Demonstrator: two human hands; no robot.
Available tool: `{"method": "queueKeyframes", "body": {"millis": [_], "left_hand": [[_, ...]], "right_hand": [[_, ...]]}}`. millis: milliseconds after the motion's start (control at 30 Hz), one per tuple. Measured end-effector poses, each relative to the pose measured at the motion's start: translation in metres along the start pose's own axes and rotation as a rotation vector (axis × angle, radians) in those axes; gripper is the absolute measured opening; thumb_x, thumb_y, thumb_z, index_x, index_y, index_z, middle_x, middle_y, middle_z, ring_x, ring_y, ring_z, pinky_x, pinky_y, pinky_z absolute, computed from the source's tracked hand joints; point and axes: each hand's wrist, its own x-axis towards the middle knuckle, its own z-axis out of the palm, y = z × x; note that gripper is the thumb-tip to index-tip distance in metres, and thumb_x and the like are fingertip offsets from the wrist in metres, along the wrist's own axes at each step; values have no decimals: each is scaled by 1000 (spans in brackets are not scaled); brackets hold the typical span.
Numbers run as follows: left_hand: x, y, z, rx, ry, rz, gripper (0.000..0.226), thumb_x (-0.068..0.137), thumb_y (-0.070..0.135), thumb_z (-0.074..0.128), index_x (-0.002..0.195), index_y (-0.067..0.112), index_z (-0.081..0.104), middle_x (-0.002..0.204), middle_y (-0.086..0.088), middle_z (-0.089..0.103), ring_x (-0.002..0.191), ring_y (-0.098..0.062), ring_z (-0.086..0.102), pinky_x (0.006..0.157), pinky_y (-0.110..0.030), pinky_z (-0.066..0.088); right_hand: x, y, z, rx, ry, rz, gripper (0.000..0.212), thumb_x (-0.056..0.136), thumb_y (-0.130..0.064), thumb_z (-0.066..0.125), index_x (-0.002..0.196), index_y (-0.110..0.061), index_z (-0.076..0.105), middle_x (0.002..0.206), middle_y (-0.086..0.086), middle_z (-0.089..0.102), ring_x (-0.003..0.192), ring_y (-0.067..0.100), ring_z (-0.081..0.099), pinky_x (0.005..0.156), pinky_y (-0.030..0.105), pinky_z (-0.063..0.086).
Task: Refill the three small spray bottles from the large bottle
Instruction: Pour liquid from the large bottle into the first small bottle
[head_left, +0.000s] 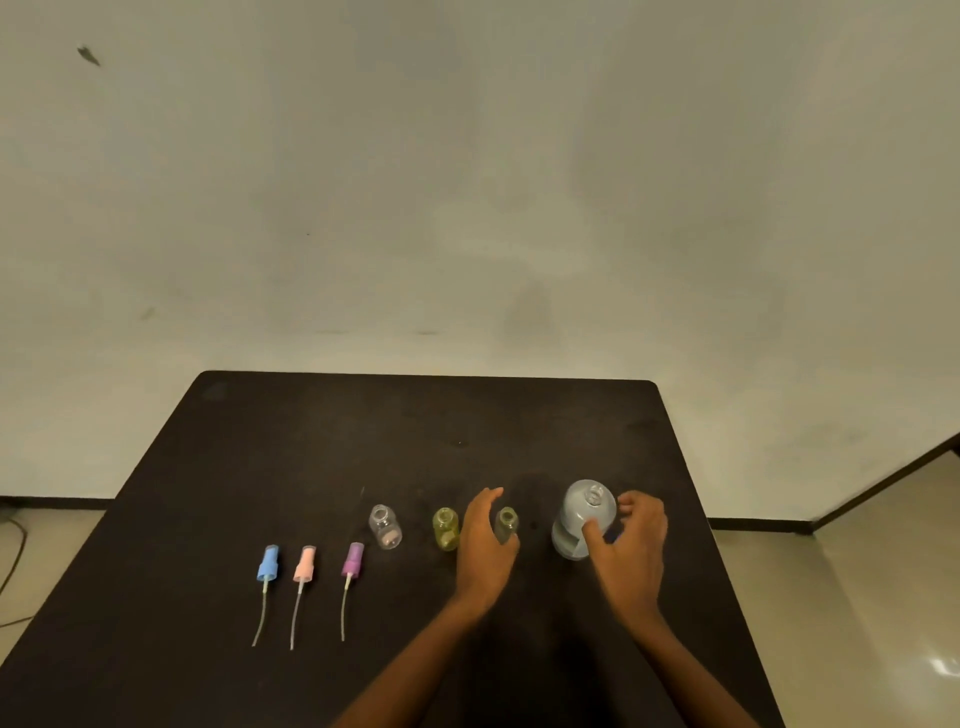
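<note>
The large clear plastic bottle (579, 512) stands upright and uncapped at the right of the black tabletop (311, 467). The right hand (631, 551) has its grip closed on it, thumb in front and fingers curled round the far side. Just left of it the small olive-tinted bottle (507, 521) stands mouth up within the left hand (483, 545), whose grip is cupped and loose, not plainly touching. The pour, I'd say, goes leftward: a short tilt across.

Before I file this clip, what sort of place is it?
Probably a bare indoor room set up for a tabletop task: a black table stands before a blank pale wall on a glossy floor, with small bottles, spray tops and a large bottle on it.
</note>
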Motion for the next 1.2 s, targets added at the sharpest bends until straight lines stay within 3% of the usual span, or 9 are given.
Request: {"method": "queueKeyframes", "body": {"millis": [133,233,367,500,600,767,933,1100,1200], "left_hand": [[7,-7,17,-7,-23,-85,71,76,-8,62,139,10,36,141,-6,43,132,-19,40,109,-22,30],[11,-13,25,-40,-16,-184,66,76,-5,66,135,10,40,125,-7,55,119,-22,53,103,-30,42],[12,-15,28,3,35,-165,30,83,6,65,112,9,58,101,-4,65,98,-18,62,86,-25,47],[14,5,19,-102,37,-74,16,84,14,66,97,19,59,92,1,64,93,-19,63,82,-28,50],[15,35,-1,-209,34,-5,21,86,16,64,90,34,54,95,5,63,94,-14,61,85,-27,50],[17,95,-51,-348,19,79,20,86,21,64,100,32,57,104,2,63,99,-14,61,90,-36,52],[7,167,-104,-404,-42,170,33,81,24,70,113,20,62,108,2,65,102,-14,63,86,-34,56],[-14,224,-145,-370,-47,318,32,81,25,69,112,27,60,99,18,62,93,-6,63,71,-18,57],[-30,247,-163,-402,-66,386,29,80,22,69,105,31,59,99,14,63,92,-10,65,69,-21,58]], "right_hand": [[10,15,5,65,-133,62,76,60,-4,80,124,-7,40,125,12,42,118,27,39,93,42,43],[12,19,8,234,-309,131,93,58,-1,81,136,-11,31,129,4,39,121,19,38,103,35,35],[14,20,8,369,-435,223,90,64,3,78,137,-15,28,127,2,43,116,14,40,95,25,33],[17,20,10,387,-438,237,83,64,2,78,133,-10,35,123,3,46,114,14,42,93,23,32],[20,15,11,362,-425,217,73,63,-3,80,124,-12,42,117,2,49,109,14,44,89,24,35],[29,-9,2,423,-290,119,69,58,-7,84,112,-22,44,110,2,53,107,25,53,82,29,45],[52,-79,-37,477,-220,-61,71,57,-12,86,115,-19,45,111,2,55,100,19,55,68,12,42],[67,-165,-92,507,-157,-306,72,60,-8,83,118,-24,44,109,-10,52,93,5,53,63,4,43],[72,-209,-120,493,-95,-442,71,60,-6,82,112,-33,42,104,-18,51,87,-3,54,66,3,40]]}}
